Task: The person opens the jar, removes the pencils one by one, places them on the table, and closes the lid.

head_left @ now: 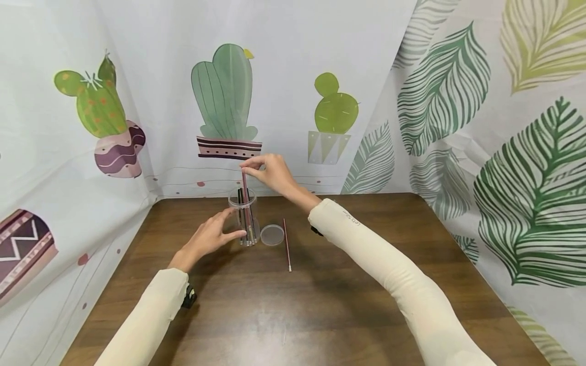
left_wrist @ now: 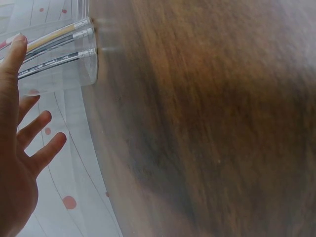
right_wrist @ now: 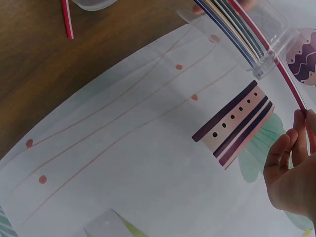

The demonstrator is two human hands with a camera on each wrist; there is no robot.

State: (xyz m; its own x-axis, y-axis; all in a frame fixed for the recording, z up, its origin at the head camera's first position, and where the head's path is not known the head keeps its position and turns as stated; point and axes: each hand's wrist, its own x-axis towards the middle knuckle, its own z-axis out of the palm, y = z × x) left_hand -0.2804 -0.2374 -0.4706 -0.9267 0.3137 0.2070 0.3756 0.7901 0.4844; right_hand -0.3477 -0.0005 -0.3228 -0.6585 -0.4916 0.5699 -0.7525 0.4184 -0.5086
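A clear plastic jar (head_left: 256,216) stands near the back of the table with several pencils (left_wrist: 59,59) in it, their metal-banded ends at the bottom. My right hand (head_left: 273,173) pinches the top of a red pencil (right_wrist: 291,86) between thumb and fingertips. That pencil rises above the rim, its lower part inside the jar among the darker pencils. At the jar's left side is my left hand (head_left: 208,236), thumb across the front and fingers spread. In the left wrist view, the thumb overlaps the jar while three fingers stand apart from it.
Right of the jar lies a round clear lid (head_left: 272,235) on the wooden table (head_left: 256,310). Beside it another red pencil (head_left: 287,246) lies with its pale end toward me. A cloth (head_left: 284,101) printed with cacti and leaves hangs right behind the table's back edge.
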